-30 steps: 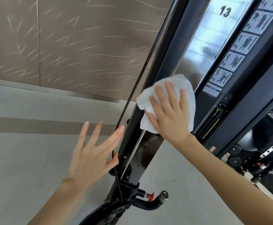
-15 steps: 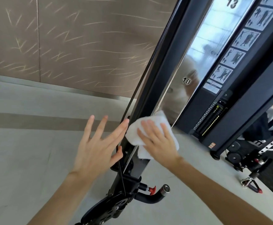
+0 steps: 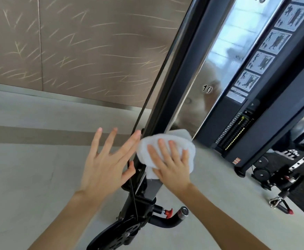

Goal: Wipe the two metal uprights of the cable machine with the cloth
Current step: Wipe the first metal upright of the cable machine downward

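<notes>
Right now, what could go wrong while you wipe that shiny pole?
The left hand has its fingers right by the black cable; if that cable moves, they might get pinched. The right hand presses the cloth low on the pole, just above the black bracket, so the cloth could snag there.

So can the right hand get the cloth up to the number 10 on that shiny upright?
Probably yes. The right hand presses the cloth on the same upright below the 10, with bare metal between; the left hand sits aside by the cable.
</notes>
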Motion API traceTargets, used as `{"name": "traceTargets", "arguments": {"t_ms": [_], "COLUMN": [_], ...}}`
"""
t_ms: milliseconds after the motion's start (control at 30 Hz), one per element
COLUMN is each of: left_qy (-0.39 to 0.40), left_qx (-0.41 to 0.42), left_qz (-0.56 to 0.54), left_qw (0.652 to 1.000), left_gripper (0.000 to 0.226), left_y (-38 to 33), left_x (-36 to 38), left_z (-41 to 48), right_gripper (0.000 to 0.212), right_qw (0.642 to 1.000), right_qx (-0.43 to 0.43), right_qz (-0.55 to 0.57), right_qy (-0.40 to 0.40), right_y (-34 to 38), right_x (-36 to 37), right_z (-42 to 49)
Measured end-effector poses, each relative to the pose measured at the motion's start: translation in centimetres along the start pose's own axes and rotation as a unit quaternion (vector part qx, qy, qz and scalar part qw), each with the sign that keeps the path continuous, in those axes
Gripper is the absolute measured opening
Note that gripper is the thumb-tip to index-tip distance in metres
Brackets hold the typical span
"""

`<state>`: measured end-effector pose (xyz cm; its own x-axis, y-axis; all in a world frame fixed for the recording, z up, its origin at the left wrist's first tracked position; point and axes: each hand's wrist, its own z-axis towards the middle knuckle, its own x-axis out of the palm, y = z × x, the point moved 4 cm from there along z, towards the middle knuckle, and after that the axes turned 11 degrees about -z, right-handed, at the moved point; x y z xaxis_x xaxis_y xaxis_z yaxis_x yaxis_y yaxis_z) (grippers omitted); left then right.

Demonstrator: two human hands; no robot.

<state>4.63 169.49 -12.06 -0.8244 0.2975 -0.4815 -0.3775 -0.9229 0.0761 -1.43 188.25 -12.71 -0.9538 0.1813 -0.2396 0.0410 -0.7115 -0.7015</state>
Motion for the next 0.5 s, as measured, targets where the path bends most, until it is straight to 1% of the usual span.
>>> {"name": "traceTargets", "arguments": {"t_ms": [100, 200, 267, 367, 433, 500], "left_qy": [-0.001, 0.005, 0.009, 0.011, 0.007, 0.003], "left_qx": [0.001, -0.006, -0.009, -0.014, -0.015, -0.014], "left_qz": [0.006, 0.010, 0.008, 0.008, 0.005, 0.000], "left_qw": [1.000, 1.000, 1.000, 1.000, 1.000, 1.000], "left_gripper": [0.066, 0.064, 0.064, 0.065, 0.066, 0.066], "left_y": [0.2, 0.1, 0.1, 0.2, 0.2, 0.1], "left_x": [0.0, 0.2, 0.4, 0.7, 0.9, 1.0], "left_z": [0.0, 0.1, 0.0, 0.0, 0.0, 0.3], "right_gripper": [0.056, 0.055, 0.050, 0.047, 0.048, 0.049], "right_qw": [0.999, 0.999, 0.999, 0.994, 0.986, 0.986], "right_qx": [-0.034, -0.027, 0.005, 0.087, 0.133, 0.141], "right_qz": [-0.008, 0.012, 0.017, 0.041, 0.062, 0.048], "right_qy": [-0.021, -0.030, -0.036, -0.058, -0.073, -0.079], "right_y": [-0.8, -3.7, -6.4, -9.4, -9.2, -7.1], "right_x": [-0.6, -1.5, -2.1, -3.1, -3.0, -2.3], "right_z": [-0.1, 2.0, 4.5, 8.4, 9.2, 8.0]}}
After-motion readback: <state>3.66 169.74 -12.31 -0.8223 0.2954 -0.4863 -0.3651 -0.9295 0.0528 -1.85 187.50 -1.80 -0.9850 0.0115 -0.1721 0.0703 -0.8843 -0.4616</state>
